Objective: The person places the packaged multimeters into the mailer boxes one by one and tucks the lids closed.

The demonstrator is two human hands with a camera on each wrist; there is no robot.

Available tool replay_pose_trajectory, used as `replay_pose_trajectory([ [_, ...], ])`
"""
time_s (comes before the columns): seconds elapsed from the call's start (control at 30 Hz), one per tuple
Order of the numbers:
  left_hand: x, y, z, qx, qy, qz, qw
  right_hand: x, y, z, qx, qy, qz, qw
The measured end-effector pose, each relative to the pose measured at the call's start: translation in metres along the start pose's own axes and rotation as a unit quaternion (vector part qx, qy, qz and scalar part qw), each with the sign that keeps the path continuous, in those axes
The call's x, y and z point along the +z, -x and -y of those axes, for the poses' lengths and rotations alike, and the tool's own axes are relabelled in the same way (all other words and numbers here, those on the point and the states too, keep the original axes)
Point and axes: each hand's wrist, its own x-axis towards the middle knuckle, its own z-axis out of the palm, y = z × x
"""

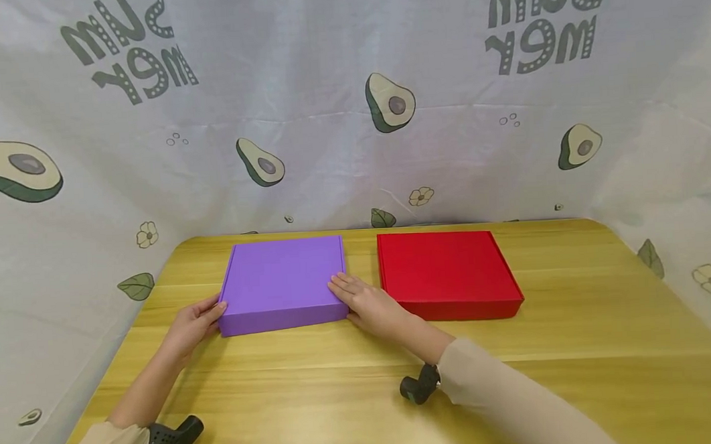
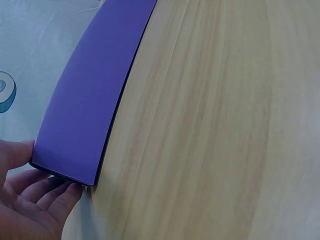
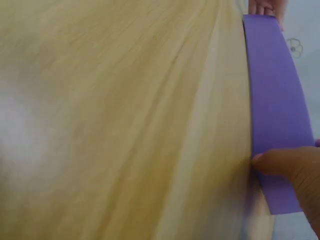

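A flat purple box point(image 1: 282, 276) lies on the left side of the table, its lid closed. My left hand point(image 1: 194, 324) grips its near left corner. In the left wrist view, the thumb is at the top edge of the box and the fingers point(image 2: 47, 192) bend along its short side. At the near right corner is my right hand point(image 1: 368, 305), fingers laid over the top edge. Its thumb point(image 3: 275, 162) presses against the front face in the right wrist view. To the right sits a closed red box point(image 1: 445, 267), just beyond the right hand.
Both boxes are on a wooden table point(image 1: 316, 398) near its back edge. Behind and beside it hangs a pale cloth point(image 1: 311, 63) printed with avocados and leaves. A black wrist-worn device point(image 1: 176, 434) shows at the left sleeve, another point(image 1: 420, 384) at the right.
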Motion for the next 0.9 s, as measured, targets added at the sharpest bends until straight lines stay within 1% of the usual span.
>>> replay_pose_trajectory([
  [0.1,0.0,0.0,0.0,0.002,-0.001,0.001,1.0,0.0,0.0,-0.001,0.0,0.003,0.003,1.0],
  [0.3,0.001,0.001,-0.001,0.002,-0.001,0.001,1.0,-0.001,0.0,0.0,0.007,-0.013,0.0,1.0],
  [0.4,0.002,0.002,-0.002,-0.004,-0.002,0.0,1.0,-0.002,0.0,0.002,0.026,-0.06,0.012,0.998],
  [0.47,0.003,0.002,-0.003,-0.007,-0.004,-0.003,1.0,-0.003,0.0,0.004,0.049,-0.113,0.021,0.992],
  [0.53,0.004,0.003,-0.004,-0.009,-0.007,-0.005,0.9999,-0.002,0.0,0.007,0.086,-0.174,0.017,0.981],
  [0.6,0.004,0.003,-0.004,-0.01,-0.01,-0.007,0.9999,0.0,-0.003,0.012,0.128,-0.233,-0.003,0.964],
  [0.7,0.003,0.004,-0.002,-0.013,-0.013,-0.013,0.9998,0.003,-0.01,0.019,0.197,-0.309,-0.053,0.929],
  [0.77,0.002,0.004,0.0,-0.013,-0.013,-0.013,0.9997,0.003,-0.017,0.022,0.238,-0.339,-0.079,0.907],
  [0.8,0.002,0.004,0.0,-0.013,-0.011,-0.014,0.9998,0.003,-0.02,0.023,0.254,-0.348,-0.088,0.898],
  [0.83,0.001,0.004,0.0,-0.013,-0.011,-0.013,0.9998,0.003,-0.023,0.023,0.269,-0.347,-0.092,0.894],
  [0.87,0.001,0.003,0.0,-0.012,-0.011,-0.012,0.9998,0.002,-0.026,0.024,0.279,-0.344,-0.095,0.891],
  [0.9,0.001,0.003,0.0,-0.011,-0.009,-0.012,0.9998,0.001,-0.028,0.023,0.286,-0.339,-0.095,0.891],
])
